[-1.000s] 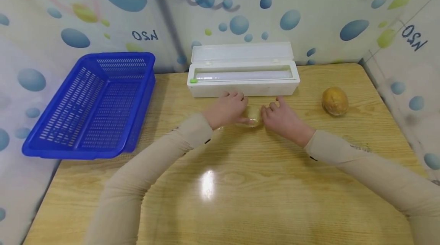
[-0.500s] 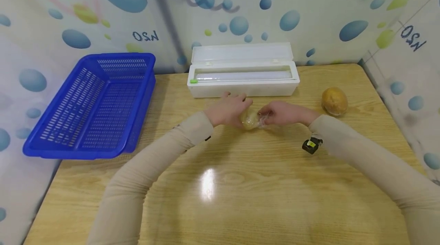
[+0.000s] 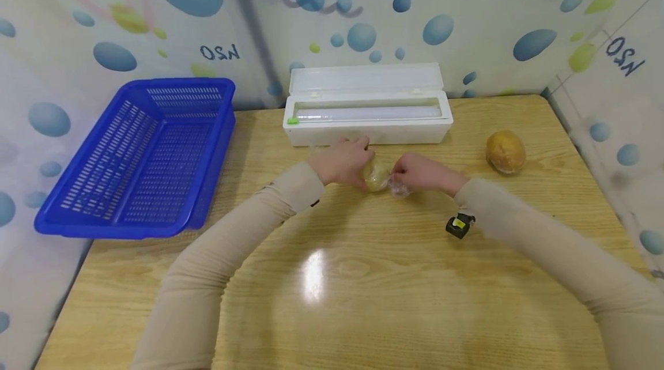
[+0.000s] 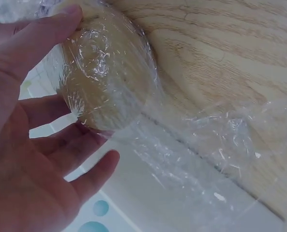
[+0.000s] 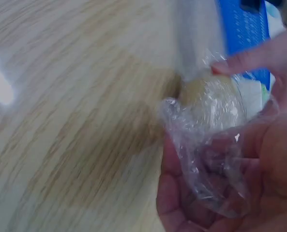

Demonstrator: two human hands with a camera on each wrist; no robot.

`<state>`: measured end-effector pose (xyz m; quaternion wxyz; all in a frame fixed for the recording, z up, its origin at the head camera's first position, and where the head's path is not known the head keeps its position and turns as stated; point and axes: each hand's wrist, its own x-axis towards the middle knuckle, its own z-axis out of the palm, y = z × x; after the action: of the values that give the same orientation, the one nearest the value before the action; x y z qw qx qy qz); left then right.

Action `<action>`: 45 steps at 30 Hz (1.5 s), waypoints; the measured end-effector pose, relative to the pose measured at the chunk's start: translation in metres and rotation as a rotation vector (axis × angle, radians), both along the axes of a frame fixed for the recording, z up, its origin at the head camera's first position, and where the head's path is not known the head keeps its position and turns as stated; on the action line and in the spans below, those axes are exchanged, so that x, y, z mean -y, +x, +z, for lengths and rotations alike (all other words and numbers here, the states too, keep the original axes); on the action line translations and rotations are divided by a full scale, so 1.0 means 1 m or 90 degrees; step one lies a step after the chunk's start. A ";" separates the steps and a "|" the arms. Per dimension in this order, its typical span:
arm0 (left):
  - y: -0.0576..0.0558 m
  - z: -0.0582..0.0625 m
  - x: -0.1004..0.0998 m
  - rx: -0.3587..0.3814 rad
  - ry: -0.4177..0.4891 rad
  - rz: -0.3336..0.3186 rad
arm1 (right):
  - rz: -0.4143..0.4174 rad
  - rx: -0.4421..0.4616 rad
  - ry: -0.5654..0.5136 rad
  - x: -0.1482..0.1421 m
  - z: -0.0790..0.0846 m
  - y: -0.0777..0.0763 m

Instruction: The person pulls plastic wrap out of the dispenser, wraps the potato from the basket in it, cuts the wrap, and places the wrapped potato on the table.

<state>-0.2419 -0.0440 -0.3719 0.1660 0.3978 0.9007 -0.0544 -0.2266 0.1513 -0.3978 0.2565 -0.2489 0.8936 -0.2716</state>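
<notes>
My left hand [image 3: 342, 161] grips a pale yellow-brown oval thing [image 4: 109, 67], which looks like a potato and is wrapped in clear film. Its thumb lies on one side and the fingers on the other. My right hand [image 3: 426, 173] pinches a gathered end of the cling film [image 5: 201, 159] at the right side of the potato. In the left wrist view, loose film [image 4: 230, 140] trails from the other side over the table and box. Behind the hands stands a white cling film box [image 3: 368, 132], lid up, with the roll [image 3: 368, 113] inside.
A blue slotted basket [image 3: 207, 185] stands at the left of the wooden table [image 3: 363, 301]. At the right lies a round orange-brown thing [image 3: 505, 152] with a shiny wrapped look. A patterned wall [image 3: 363, 12] rises behind the table.
My right hand has turned over and taken hold of the film's end, drawing it out slightly from the potato. My left hand has stayed around the potato with little shift.
</notes>
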 end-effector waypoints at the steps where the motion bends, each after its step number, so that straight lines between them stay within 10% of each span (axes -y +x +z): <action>1: 0.000 0.001 0.000 0.000 -0.002 0.000 | 0.001 -0.009 0.014 0.002 0.001 0.002; 11: -0.002 0.001 -0.002 0.016 -0.014 0.004 | -0.001 -0.010 0.139 0.011 0.011 0.009; 20: -0.003 -0.003 -0.003 0.012 -0.019 0.003 | 0.045 0.001 0.097 0.011 0.007 -0.001; 33: -0.004 -0.001 -0.007 0.037 -0.030 0.022 | -0.093 0.394 -0.123 -0.010 -0.009 -0.021; 36: -0.004 -0.001 -0.008 0.042 -0.023 0.023 | -0.067 0.322 -0.077 -0.009 -0.002 -0.016; 45: -0.004 -0.001 -0.008 0.032 -0.025 0.030 | 0.001 -0.172 0.226 0.005 0.018 0.018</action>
<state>-0.2464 -0.0358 -0.3726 0.1973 0.3741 0.9043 -0.0583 -0.2087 0.1460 -0.3802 0.1746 -0.2344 0.9535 -0.0740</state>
